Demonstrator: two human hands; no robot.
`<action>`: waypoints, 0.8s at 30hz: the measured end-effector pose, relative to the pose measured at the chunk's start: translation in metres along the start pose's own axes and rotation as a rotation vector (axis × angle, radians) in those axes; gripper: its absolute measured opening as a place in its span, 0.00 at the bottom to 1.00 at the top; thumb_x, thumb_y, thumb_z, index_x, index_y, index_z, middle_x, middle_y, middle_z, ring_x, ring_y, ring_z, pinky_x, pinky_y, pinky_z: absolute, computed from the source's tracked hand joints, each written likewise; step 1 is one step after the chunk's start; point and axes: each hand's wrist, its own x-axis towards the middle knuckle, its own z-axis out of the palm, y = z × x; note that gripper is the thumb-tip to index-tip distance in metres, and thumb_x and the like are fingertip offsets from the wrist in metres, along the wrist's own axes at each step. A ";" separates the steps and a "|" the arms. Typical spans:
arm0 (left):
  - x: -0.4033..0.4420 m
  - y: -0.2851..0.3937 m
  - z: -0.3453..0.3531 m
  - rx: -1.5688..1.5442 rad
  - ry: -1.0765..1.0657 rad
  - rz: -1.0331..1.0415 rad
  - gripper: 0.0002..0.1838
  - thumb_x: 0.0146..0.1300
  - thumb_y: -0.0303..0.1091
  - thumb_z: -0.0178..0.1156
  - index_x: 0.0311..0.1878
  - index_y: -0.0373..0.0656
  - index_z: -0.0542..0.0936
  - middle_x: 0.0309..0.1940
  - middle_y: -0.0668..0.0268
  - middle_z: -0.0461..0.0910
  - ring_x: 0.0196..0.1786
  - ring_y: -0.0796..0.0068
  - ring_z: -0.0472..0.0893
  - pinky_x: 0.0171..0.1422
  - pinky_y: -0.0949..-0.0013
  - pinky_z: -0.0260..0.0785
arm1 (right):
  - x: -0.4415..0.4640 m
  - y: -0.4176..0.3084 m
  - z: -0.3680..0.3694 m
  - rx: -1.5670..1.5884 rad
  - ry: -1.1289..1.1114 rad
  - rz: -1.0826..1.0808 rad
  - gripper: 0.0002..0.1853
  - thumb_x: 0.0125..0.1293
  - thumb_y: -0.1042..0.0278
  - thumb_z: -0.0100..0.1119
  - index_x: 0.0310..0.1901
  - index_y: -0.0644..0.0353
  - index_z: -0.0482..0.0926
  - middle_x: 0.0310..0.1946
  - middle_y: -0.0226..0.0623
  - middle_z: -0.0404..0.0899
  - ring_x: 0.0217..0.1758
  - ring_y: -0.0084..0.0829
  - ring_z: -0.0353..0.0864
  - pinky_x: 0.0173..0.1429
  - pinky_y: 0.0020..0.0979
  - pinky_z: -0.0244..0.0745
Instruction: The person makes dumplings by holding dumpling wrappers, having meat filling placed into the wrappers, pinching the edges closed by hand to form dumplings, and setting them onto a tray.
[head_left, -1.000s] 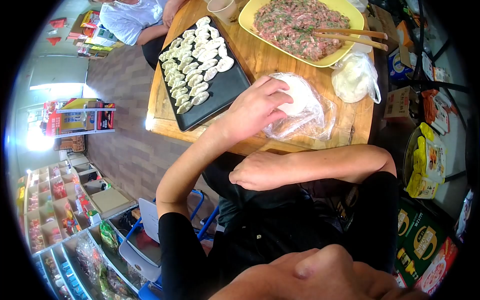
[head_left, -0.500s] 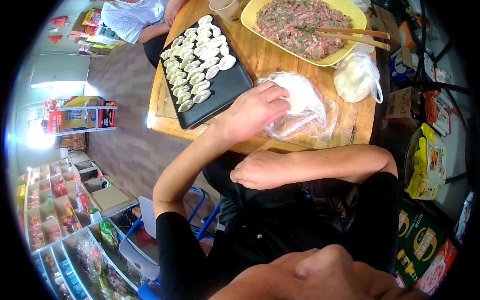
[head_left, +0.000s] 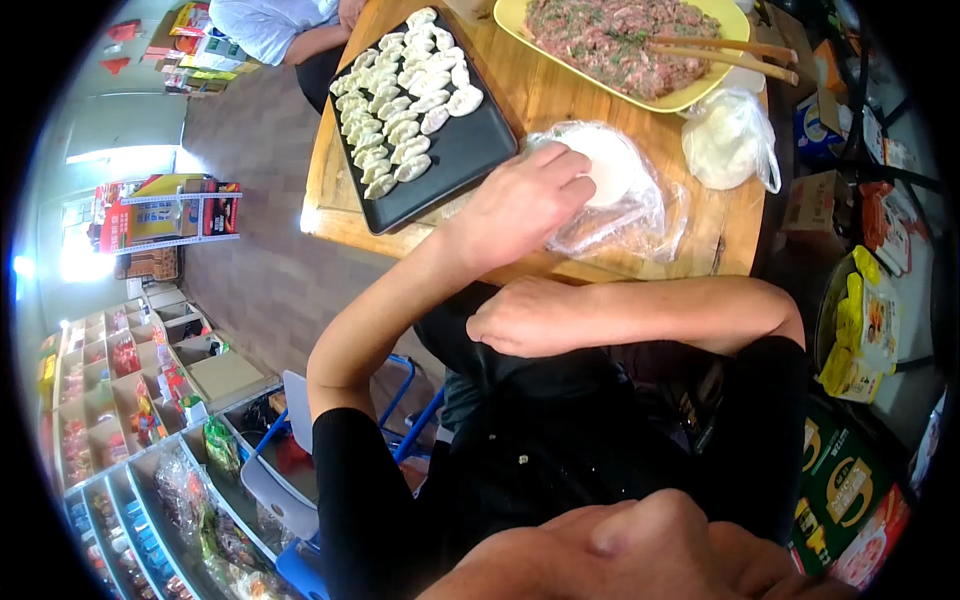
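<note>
My left hand (head_left: 532,200) reaches over the table's near edge, its fingertips closed at the left rim of a stack of round white dumpling wrappers (head_left: 612,165). The wrappers lie on a crumpled clear plastic bag (head_left: 655,235). Closer to my body, my right hand (head_left: 525,316) is curled just below the table edge; its fingers face down, so anything inside is hidden. Left of the wrappers, a black tray (head_left: 455,150) holds rows of folded dumplings (head_left: 400,100). Farther back stands a yellow bowl (head_left: 575,82) of minced meat filling (head_left: 630,40) with chopsticks (head_left: 725,55) in it.
A tied plastic bag of dough (head_left: 728,140) sits at the right of the wooden table (head_left: 560,110). Another person (head_left: 275,30) is at the far left side. Boxes (head_left: 815,205) stand to the right; a blue-framed chair (head_left: 280,490) and goods shelves (head_left: 130,390) are left.
The view has shifted slightly, so the table sits a little higher and to the right. My left hand stays at the wrappers' edge; my right hand stays curled.
</note>
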 end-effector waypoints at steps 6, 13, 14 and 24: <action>0.013 -0.007 -0.007 -0.142 -0.008 -0.065 0.06 0.53 0.25 0.62 0.35 0.41 0.75 0.37 0.62 0.76 0.44 0.57 0.76 0.47 0.60 0.71 | 0.000 -0.003 -0.001 -0.009 0.006 -0.047 0.06 0.57 0.72 0.53 0.27 0.64 0.75 0.24 0.50 0.78 0.31 0.54 0.80 0.35 0.52 0.72; 0.026 -0.015 -0.013 -0.317 -0.123 -0.316 0.04 0.57 0.25 0.60 0.36 0.39 0.76 0.33 0.60 0.78 0.40 0.57 0.79 0.43 0.62 0.72 | -0.002 -0.005 -0.005 -0.005 -0.032 -0.065 0.06 0.59 0.71 0.53 0.30 0.65 0.73 0.26 0.48 0.78 0.34 0.53 0.79 0.37 0.50 0.72; 0.026 -0.013 -0.012 -0.317 -0.126 -0.313 0.04 0.57 0.25 0.60 0.36 0.39 0.76 0.33 0.60 0.78 0.40 0.57 0.79 0.43 0.62 0.72 | -0.002 -0.006 -0.006 -0.036 -0.087 -0.056 0.06 0.61 0.70 0.53 0.32 0.64 0.73 0.28 0.47 0.78 0.35 0.53 0.79 0.38 0.50 0.72; 0.014 0.002 -0.012 -0.181 -0.069 -0.172 0.10 0.57 0.27 0.63 0.42 0.40 0.80 0.43 0.60 0.76 0.47 0.59 0.78 0.51 0.61 0.71 | -0.003 -0.012 -0.007 -0.065 -0.108 -0.032 0.06 0.61 0.70 0.53 0.31 0.64 0.73 0.26 0.47 0.77 0.33 0.52 0.79 0.36 0.50 0.71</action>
